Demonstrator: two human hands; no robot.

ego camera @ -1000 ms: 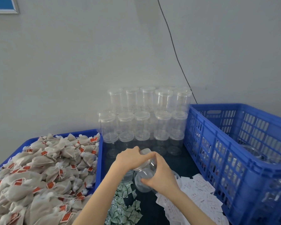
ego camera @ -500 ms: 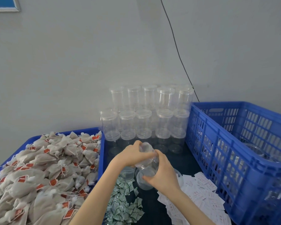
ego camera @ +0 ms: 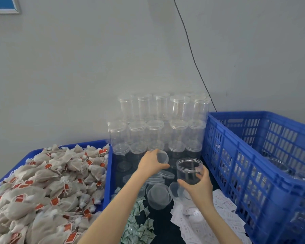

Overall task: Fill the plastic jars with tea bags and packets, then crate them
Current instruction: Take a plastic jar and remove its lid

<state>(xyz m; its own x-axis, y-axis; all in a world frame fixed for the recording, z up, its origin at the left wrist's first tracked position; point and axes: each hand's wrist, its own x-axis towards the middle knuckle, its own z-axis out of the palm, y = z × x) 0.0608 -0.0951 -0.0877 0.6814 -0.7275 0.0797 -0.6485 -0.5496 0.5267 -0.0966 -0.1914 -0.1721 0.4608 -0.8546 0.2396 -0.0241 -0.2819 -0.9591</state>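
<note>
Currently, blue crate [ego camera: 250, 166] stands at right, clear jars visible inside. Blue tray [ego camera: 107, 173] at left holds heaped tea bags [ego camera: 48, 187]. Stacked lidded jars [ego camera: 158, 124] line the far wall between them. White packets [ego camera: 224, 219] lie near right, green packets [ego camera: 139, 224] near centre, loose lids [ego camera: 158, 196] beside them. Right hand [ego camera: 198, 189] grips an open, upright jar [ego camera: 188, 170] above the table. Left hand [ego camera: 151, 163] holds its lid [ego camera: 163, 156], fingers curled round it, just left of the jar.
</note>
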